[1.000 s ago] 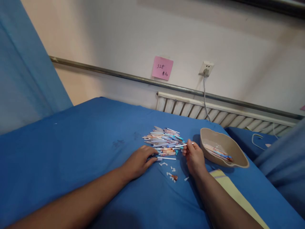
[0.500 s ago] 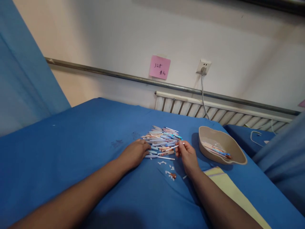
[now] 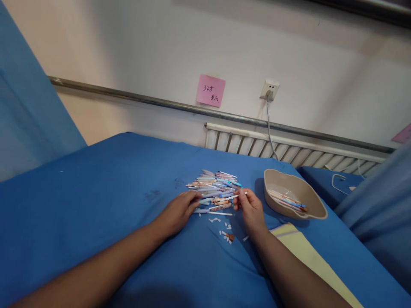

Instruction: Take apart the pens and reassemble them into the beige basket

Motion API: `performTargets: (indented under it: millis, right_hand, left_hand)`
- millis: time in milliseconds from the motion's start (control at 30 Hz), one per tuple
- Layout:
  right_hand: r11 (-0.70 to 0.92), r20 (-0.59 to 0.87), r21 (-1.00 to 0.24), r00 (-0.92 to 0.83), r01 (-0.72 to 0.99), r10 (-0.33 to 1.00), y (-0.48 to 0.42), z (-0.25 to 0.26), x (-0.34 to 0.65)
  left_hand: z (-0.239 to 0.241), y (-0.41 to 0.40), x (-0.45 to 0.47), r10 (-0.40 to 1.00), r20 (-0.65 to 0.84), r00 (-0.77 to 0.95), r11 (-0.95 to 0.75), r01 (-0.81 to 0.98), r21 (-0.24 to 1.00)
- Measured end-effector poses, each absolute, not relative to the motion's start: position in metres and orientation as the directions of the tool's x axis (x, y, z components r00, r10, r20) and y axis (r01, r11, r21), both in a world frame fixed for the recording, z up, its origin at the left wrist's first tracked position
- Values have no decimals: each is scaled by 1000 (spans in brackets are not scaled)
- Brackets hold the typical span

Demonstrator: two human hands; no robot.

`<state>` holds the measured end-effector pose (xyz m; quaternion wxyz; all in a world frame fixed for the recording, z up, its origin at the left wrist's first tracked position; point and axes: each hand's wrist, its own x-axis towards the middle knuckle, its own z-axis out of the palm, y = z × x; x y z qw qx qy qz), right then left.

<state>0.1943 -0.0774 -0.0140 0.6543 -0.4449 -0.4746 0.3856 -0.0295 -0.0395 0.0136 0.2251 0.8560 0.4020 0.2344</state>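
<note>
A heap of pens (image 3: 212,184) in blue, lavender, white and brown tones lies on the blue cloth. At its left edge is my left hand (image 3: 180,210), fingers bent and a little apart against the pen ends; some fingertips are hidden. My right hand (image 3: 252,209), on the heap's right side, is closed in a pinch on a thin white stick (image 3: 236,196) that points left over the pens. Nearer to me, small white bits (image 3: 226,225) are scattered, along with a small brown piece (image 3: 230,236).
On the right stands a beige basin (image 3: 316,205) with several pens (image 3: 285,199) inside. A yellow cloth (image 3: 305,252) lies below it. Blue sheeting (image 3: 96,192) covers the surface, with a radiator (image 3: 237,139), a metal rail (image 3: 154,101) and a plugged socket (image 3: 269,90) behind.
The view has shifted slightly, so everything sits a little further left. Both hands keep nearly the same places by the pens, and the white stick stays in my right hand.
</note>
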Motion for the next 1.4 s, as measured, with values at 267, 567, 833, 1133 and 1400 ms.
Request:
performTargets:
  millis: [267, 567, 833, 1133, 1400]
  right_hand:
    - [311, 281, -945, 234, -99, 931, -85, -7, 189]
    - [334, 304, -939, 250, -86, 919, -90, -4, 189]
    - [248, 240, -967, 102, -66, 965, -92, -6, 181]
    - [184, 171, -980, -150, 73, 974, -99, -8, 172]
    - [165, 164, -986, -67, 20, 984, -96, -10, 176]
  left_hand:
    - [11, -47, -29, 751, 214, 625, -590, 488, 644]
    - [11, -50, -30, 758, 218, 614, -576, 475, 665]
    - [16, -58, -26, 758, 156, 633, -493, 400, 773]
    - [16, -72, -16, 717, -206, 666, 130, 163, 978]
    - [11, -68, -19, 746, -133, 652, -32, 236, 971]
